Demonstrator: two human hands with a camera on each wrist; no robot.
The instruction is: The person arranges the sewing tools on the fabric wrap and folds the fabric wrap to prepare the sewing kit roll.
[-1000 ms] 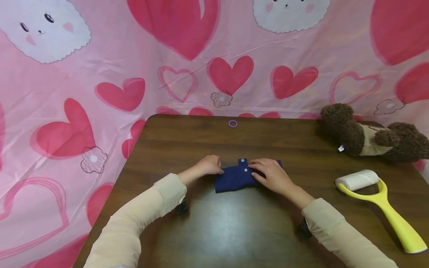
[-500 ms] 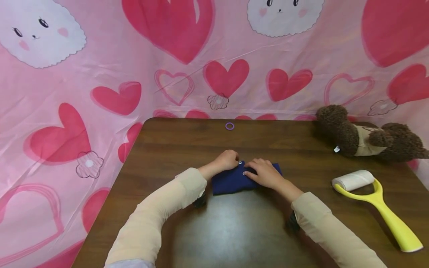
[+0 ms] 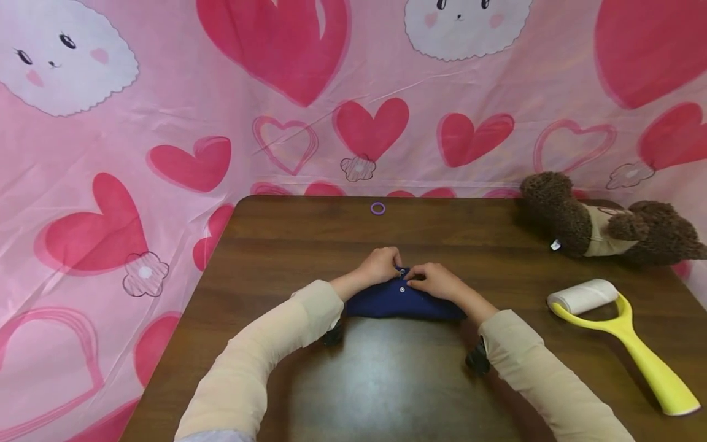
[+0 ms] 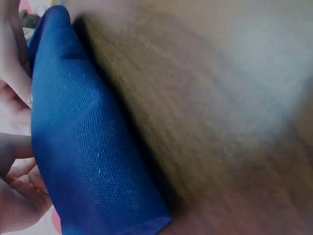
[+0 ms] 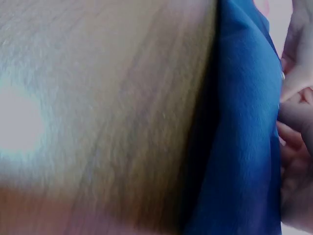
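Observation:
A folded dark blue cloth [image 3: 392,302] with a small tab at its far edge lies on the wooden table. One metal snap button [image 3: 402,289] shows on its upper side, just below the tab. At the tab, my left hand [image 3: 378,265] pinches the fabric between thumb and fingers. Close beside it, my right hand [image 3: 439,282] pinches the tab area from the right, its fingertips near the left ones. In the left wrist view the woven blue cloth [image 4: 88,137] bulges up along its near side. The right wrist view shows the same cloth [image 5: 249,107] in front of the fingers.
To the right lies a lint roller [image 3: 624,331] with a yellow handle and white roll. A brown teddy bear [image 3: 574,221] lies at the far right. A purple ring [image 3: 378,209] is near the back edge of the table [image 3: 298,233]. A pink heart-print curtain hangs behind.
My left hand moved right, from the cloth's left end to the tab. My right hand shifted slightly and its fingers drew together at the tab. The cloth's near side now bows upward.

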